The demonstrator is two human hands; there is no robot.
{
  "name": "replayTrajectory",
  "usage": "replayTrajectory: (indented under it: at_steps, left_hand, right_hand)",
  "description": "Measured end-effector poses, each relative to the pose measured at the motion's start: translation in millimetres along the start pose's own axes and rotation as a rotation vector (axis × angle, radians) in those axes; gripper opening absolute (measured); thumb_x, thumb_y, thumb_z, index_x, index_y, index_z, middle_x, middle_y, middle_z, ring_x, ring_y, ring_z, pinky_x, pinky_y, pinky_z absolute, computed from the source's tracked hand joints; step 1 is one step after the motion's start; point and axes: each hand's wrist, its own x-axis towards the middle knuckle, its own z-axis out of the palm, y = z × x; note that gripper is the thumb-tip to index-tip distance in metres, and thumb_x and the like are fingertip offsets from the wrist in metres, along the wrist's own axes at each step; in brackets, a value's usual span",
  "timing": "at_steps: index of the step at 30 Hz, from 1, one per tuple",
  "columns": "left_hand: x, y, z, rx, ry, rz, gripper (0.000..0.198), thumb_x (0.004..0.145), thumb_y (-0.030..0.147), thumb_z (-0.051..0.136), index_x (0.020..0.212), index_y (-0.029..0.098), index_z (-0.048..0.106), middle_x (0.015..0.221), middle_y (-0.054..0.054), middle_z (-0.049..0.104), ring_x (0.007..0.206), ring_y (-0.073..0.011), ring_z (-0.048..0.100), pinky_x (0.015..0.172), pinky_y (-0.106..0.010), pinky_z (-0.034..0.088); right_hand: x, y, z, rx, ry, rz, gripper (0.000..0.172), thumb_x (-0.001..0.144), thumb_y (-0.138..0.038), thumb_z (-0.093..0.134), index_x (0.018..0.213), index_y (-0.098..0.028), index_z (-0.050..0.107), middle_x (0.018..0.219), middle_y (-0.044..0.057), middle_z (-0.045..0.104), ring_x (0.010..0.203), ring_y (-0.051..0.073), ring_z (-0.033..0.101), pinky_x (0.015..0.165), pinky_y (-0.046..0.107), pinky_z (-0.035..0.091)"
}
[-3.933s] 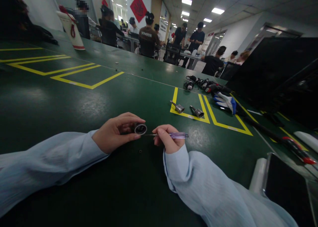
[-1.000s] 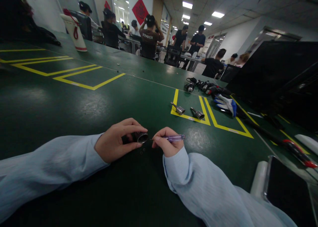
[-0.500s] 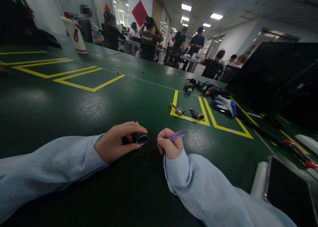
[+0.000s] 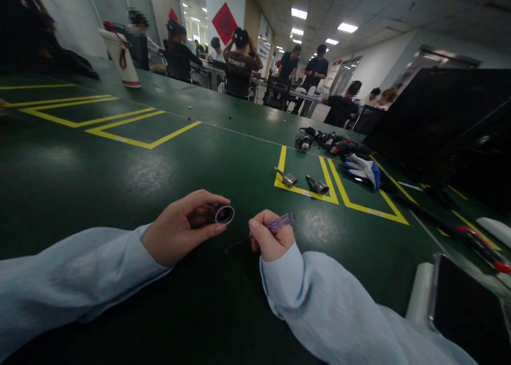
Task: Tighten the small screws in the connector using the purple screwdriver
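Observation:
My left hand (image 4: 181, 229) is closed around a round metal cup-shaped part (image 4: 225, 215), its hollow rim turned toward me. In my right hand (image 4: 268, 241) is a small screwdriver (image 4: 281, 223) with a see-through purple handle, its thin shaft pointing down and left. Near the screwdriver's tip lie tiny rings (image 4: 227, 251) on the dark green table (image 4: 167, 312). Ahead to the right, two similar metal cups with shanks, one on the left (image 4: 289, 180) and one on the right (image 4: 320, 187), rest within yellow tape lines.
Black cabled tools (image 4: 305, 142) and a white-and-blue glove (image 4: 364, 169) lie at the right. A tool with red-and-black handles (image 4: 481, 248) and a dark-screened device (image 4: 467, 306) are nearer me. A white cup (image 4: 124, 61) stands far left. People sit and stand beyond the table.
My left hand has drawn slightly left, and the cup's opening has tilted further toward me. My right hand has shifted a little left, with the screwdriver tip closer to the rings.

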Motion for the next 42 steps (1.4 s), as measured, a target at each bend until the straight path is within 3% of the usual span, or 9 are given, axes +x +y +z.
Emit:
replayTrajectory:
  at_steps: [12, 18, 25, 36, 42]
  left_hand:
    - [-2, 3, 2.0, -0.017, -0.035, 0.005, 0.031, 0.069, 0.02, 0.064, 0.099, 0.019, 0.058, 0.092, -0.003, 0.058, 0.084, -0.0173, 0.064, 0.076, -0.03, 0.055]
    - [0, -3, -0.4, 0.055, 0.026, 0.065, 0.032, 0.071, 0.021, 0.064, 0.102, 0.02, 0.058, 0.095, -0.004, 0.061, 0.087, -0.0174, 0.063, 0.082, -0.033, 0.052]
    - [0, -2, 3.3, -0.104, -0.018, -0.012, 0.032, 0.07, 0.017, 0.063, 0.101, 0.018, 0.057, 0.097, -0.005, 0.061, 0.089, -0.0183, 0.063, 0.083, -0.033, 0.052]
    - [-7, 2, 8.5, -0.204, -0.077, -0.016, 0.032, 0.071, 0.015, 0.064, 0.103, 0.018, 0.058, 0.1, -0.006, 0.058, 0.09, -0.0188, 0.062, 0.08, -0.032, 0.053]
    - [-9, 6, 12.8, -0.253, -0.102, -0.026, 0.033, 0.071, 0.013, 0.063, 0.102, 0.018, 0.06, 0.104, -0.008, 0.057, 0.093, -0.0194, 0.061, 0.082, -0.032, 0.053]
  right_hand:
    - [-2, 1, -1, -0.125, -0.048, -0.048, 0.023, 0.071, -0.033, 0.049, 0.052, -0.019, 0.05, 0.042, -0.006, 0.041, 0.039, 0.008, 0.037, 0.041, 0.022, 0.027]
    - [0, 2, 0, -0.101, 0.014, -0.027, 0.023, 0.071, -0.034, 0.049, 0.053, -0.019, 0.049, 0.042, -0.006, 0.039, 0.039, 0.008, 0.035, 0.042, 0.022, 0.027]
    - [3, 4, 2, -0.103, 0.037, -0.041, 0.023, 0.072, -0.032, 0.049, 0.053, -0.018, 0.049, 0.042, -0.006, 0.039, 0.038, 0.008, 0.035, 0.041, 0.021, 0.026]
    - [2, 4, 4, -0.11, -0.026, 0.02, 0.03, 0.074, -0.037, 0.044, 0.053, -0.017, 0.052, 0.037, -0.004, 0.046, 0.034, 0.009, 0.043, 0.039, 0.02, 0.033]
    - [2, 4, 7, -0.032, 0.019, -0.002, 0.028, 0.074, -0.036, 0.046, 0.054, -0.017, 0.053, 0.037, -0.004, 0.047, 0.034, 0.008, 0.043, 0.038, 0.02, 0.032]
